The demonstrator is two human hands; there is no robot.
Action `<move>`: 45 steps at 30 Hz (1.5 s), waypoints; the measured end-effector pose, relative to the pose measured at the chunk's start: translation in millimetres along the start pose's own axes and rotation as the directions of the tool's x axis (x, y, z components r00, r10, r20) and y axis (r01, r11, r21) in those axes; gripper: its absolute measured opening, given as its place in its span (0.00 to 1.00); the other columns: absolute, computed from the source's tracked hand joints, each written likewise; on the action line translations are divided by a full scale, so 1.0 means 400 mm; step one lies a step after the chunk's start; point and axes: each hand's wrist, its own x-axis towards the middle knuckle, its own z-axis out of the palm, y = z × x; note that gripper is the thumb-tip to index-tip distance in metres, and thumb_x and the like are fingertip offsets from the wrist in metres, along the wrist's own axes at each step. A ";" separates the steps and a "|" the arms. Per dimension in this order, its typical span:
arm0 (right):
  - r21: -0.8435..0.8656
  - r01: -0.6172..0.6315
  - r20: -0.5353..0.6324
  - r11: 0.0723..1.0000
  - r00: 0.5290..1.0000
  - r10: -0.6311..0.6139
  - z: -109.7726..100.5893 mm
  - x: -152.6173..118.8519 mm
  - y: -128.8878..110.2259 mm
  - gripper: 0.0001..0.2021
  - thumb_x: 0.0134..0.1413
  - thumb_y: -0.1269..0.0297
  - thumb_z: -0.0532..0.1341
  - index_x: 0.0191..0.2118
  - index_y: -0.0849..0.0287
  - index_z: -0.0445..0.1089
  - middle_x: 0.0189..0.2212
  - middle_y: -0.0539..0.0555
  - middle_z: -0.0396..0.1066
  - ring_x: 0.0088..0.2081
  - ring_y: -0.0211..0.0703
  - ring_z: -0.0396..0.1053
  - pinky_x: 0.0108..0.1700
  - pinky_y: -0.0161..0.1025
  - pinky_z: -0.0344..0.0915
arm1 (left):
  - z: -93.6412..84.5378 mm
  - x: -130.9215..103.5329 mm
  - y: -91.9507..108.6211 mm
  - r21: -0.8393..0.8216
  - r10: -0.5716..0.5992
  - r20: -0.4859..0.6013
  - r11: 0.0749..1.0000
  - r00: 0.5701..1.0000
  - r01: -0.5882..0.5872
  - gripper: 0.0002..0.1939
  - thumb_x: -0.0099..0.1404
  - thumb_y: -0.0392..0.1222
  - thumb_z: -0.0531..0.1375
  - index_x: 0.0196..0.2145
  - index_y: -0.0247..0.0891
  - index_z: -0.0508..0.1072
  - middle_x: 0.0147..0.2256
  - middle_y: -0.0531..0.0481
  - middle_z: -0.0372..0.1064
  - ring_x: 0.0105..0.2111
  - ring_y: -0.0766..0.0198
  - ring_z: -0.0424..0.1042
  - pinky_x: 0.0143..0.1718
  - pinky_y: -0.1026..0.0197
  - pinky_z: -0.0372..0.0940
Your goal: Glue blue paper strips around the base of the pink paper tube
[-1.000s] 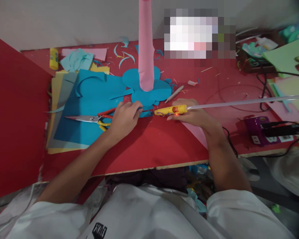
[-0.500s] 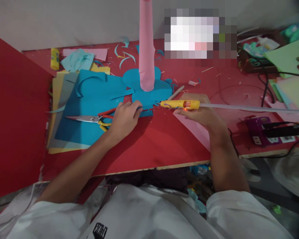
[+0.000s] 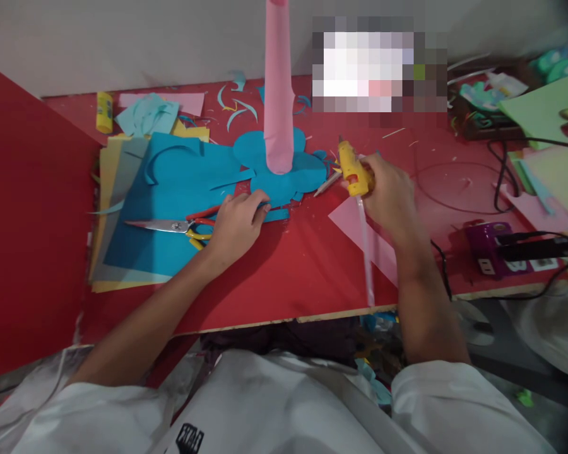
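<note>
My left hand [image 3: 238, 228] rests on the table with thumb and fingers pinched on the edge of blue paper; a blue paper strip [image 3: 277, 215] sticks out beside it. Just beyond is a blue flower-shaped cutout [image 3: 310, 169], with a pink paper tube [image 3: 278, 94] standing upright on it. In my right hand [image 3: 389, 194] is a yellow glue gun [image 3: 354, 170], its nozzle pointing away from me. A long clear glue stick [image 3: 365, 252] trails from its back end toward the table edge. Scissors [image 3: 163, 226] with red and yellow handles lie partly under my left hand.
Stacked coloured sheets [image 3: 123, 252] lie at left, below a yellow glue tube [image 3: 105, 113]. A pencil-like stick [image 3: 329, 183] and a pink sheet [image 3: 345, 221] lie near my right hand. At right are a purple box [image 3: 492, 249] with black cables and a cluttered tray [image 3: 492, 126].
The glue gun has swung from pointing left at the blue paper to pointing away from me, and moved off the paper. My left hand has stayed almost still.
</note>
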 end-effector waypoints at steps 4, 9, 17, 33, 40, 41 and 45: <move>-0.152 -0.055 -0.078 0.987 0.996 0.043 0.014 -0.001 0.013 0.24 0.63 0.52 0.68 0.61 0.52 0.68 0.58 0.63 0.76 0.55 0.65 0.75 0.55 0.61 0.71 | 0.001 -0.001 0.000 0.005 0.002 0.005 1.000 1.000 -0.002 0.08 0.79 0.41 0.55 0.45 0.40 0.75 0.39 0.44 0.79 0.41 0.50 0.76 0.46 0.51 0.61; -0.203 0.002 -0.104 0.979 0.994 -0.023 0.014 0.000 0.025 0.19 0.66 0.63 0.62 0.61 0.51 0.69 0.56 0.63 0.75 0.57 0.62 0.71 0.61 0.62 0.67 | -0.001 0.000 0.002 0.034 -0.003 0.010 0.999 1.000 0.003 0.09 0.79 0.41 0.55 0.45 0.39 0.75 0.40 0.45 0.79 0.41 0.51 0.76 0.46 0.52 0.61; -0.088 0.030 -0.321 0.996 0.945 -0.057 0.022 -0.009 -0.060 0.09 0.70 0.63 0.58 0.48 0.52 0.75 0.47 0.61 0.78 0.52 0.57 0.73 0.54 0.55 0.70 | -0.011 0.001 0.006 -0.142 0.010 -0.265 0.989 0.964 -0.050 0.08 0.79 0.44 0.58 0.41 0.43 0.75 0.38 0.49 0.78 0.40 0.56 0.76 0.44 0.53 0.65; 0.827 -0.415 0.452 0.378 0.892 -0.009 0.145 -0.097 -0.304 0.22 0.63 0.40 0.67 0.40 0.58 0.77 0.39 0.58 0.85 0.26 0.38 0.75 0.23 0.35 0.73 | -0.006 -0.011 0.048 -0.394 -0.102 -0.418 0.916 0.903 -0.079 0.19 0.78 0.61 0.58 0.40 0.44 0.75 0.36 0.49 0.76 0.36 0.60 0.74 0.39 0.56 0.70; 0.831 -0.344 0.346 0.436 0.935 0.077 0.154 -0.095 -0.297 0.23 0.62 0.40 0.68 0.32 0.57 0.74 0.32 0.56 0.83 0.23 0.37 0.74 0.21 0.34 0.72 | 0.016 -0.016 0.055 -0.372 -0.023 -0.388 0.918 0.921 -0.134 0.13 0.78 0.52 0.60 0.42 0.42 0.78 0.39 0.50 0.80 0.39 0.62 0.77 0.40 0.60 0.70; 0.833 -0.333 0.332 0.442 0.940 0.082 0.154 -0.095 -0.297 0.22 0.62 0.41 0.68 0.31 0.57 0.73 0.31 0.55 0.82 0.23 0.37 0.73 0.21 0.34 0.71 | 0.017 -0.015 0.056 -0.368 -0.013 -0.384 0.919 0.923 -0.140 0.12 0.78 0.51 0.60 0.42 0.42 0.78 0.39 0.50 0.80 0.39 0.61 0.78 0.41 0.59 0.71; 0.830 -0.280 0.260 0.482 0.959 0.109 0.149 -0.096 -0.298 0.22 0.64 0.42 0.67 0.29 0.56 0.70 0.27 0.52 0.80 0.21 0.37 0.72 0.20 0.33 0.69 | 0.014 -0.013 0.062 -0.346 0.033 -0.389 0.921 0.921 -0.179 0.13 0.78 0.51 0.61 0.39 0.43 0.78 0.40 0.48 0.80 0.41 0.59 0.78 0.45 0.56 0.73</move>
